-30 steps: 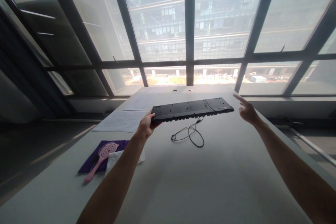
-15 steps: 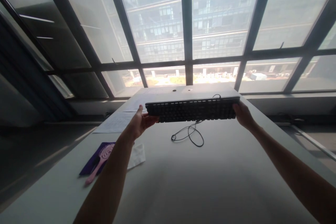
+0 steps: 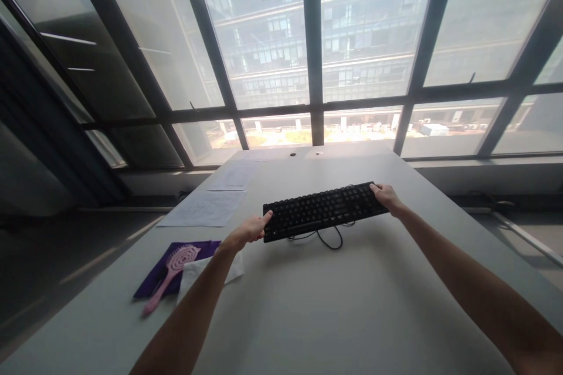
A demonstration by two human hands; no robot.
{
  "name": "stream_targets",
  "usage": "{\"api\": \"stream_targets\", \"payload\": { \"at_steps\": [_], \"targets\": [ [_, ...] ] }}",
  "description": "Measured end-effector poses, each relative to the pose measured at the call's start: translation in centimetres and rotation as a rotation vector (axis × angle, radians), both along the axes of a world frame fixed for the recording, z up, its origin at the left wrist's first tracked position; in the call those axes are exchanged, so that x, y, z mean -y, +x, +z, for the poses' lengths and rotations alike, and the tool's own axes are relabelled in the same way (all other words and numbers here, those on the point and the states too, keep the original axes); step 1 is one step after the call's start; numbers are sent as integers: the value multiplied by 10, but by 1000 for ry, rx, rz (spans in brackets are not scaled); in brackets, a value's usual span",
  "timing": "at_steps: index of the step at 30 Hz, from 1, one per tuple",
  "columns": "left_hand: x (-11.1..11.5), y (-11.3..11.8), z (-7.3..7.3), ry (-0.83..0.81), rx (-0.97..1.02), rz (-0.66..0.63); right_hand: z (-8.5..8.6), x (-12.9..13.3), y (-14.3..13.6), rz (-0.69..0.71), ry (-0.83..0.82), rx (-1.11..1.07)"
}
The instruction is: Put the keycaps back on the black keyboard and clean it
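Note:
A black computer keyboard (image 3: 323, 210) is held above the white table, keys facing up and toward me, its right end raised higher than its left. My left hand (image 3: 250, 231) grips the left end, thumb on top by the keys. Around the right end my right hand (image 3: 386, 196) is closed, thumb over the edge. The keyboard's thin black cable (image 3: 335, 243) lies in loops on the table, partly hidden beneath it.
Left of my forearm, a pink hairbrush (image 3: 182, 258) lies on a purple cloth or pouch (image 3: 149, 287), beside a white cloth (image 3: 235, 269). White paper sheets (image 3: 200, 208) are spread along the table's left side. Large windows (image 3: 272, 41) stand beyond the white table (image 3: 334, 316).
The keyboard has come down and nearer, and turned so its keys face up more. Its left end now sits lower than its right. Both hands moved with it and keep their hold.

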State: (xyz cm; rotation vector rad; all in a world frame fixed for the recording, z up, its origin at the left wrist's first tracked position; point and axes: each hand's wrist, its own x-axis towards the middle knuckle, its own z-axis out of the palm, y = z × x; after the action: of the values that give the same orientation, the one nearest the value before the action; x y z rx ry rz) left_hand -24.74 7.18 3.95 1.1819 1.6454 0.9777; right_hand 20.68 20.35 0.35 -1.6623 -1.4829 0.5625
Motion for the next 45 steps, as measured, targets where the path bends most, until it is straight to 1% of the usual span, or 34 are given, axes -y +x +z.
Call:
{"api": "stream_targets", "payload": {
  "at_steps": [3, 7, 11, 14, 16, 18, 19, 20, 21, 23, 25, 26, 28, 31, 35, 40, 45],
  "targets": [
    [7, 9, -14, -68, -208, -10, -16, -9, -6, 30, -66, 67],
    [17, 20, -24, -26, -384, 18, -28, -18, -13, 48, -104, 187],
    [21, 24, -28, -20, -465, 53, -31, -21, -16, 36, -110, 314],
    [21, 26, -27, -15, -498, 84, -29, -16, -14, 0, -119, 402],
    [22, 33, -24, 96, -588, 119, -24, -13, -13, -28, -109, 455],
    [28, 48, -22, 282, -758, 113, -17, -10, -17, -30, -70, 504],
    [32, 58, -21, 385, -854, 81, -13, -10, -22, -7, -43, 525],
    [37, 71, -20, 466, -943, 12, -9, -10, -29, 37, -17, 544],
    [42, 86, -21, 540, -1010, -72, -5, -12, -39, 100, 6, 559],
    [52, 117, -23, 663, -1068, -298, 0, -16, -64, 259, 26, 585],
    [57, 146, -29, 712, -1074, -445, 3, -21, -91, 409, 9, 613],
    [56, 157, -33, 724, -1078, -487, 5, -24, -103, 471, -10, 628],
    [50, 173, -41, 732, -1088, -516, 7, -28, -122, 560, -56, 658],
    [36, 178, -53, 738, -1062, -496, 12, -32, -132, 626, -113, 689],
    [26, 174, -62, 735, -1014, -483, 13, -23, -122, 640, -148, 713],
    [29, 174, -62, 750, -1033, -531, 3, 12, -101, 603, -157, 737],
    [39, 181, -57, 874, -1137, -679, -6, 45, -82, 545, -75, 762]
  ]
}}
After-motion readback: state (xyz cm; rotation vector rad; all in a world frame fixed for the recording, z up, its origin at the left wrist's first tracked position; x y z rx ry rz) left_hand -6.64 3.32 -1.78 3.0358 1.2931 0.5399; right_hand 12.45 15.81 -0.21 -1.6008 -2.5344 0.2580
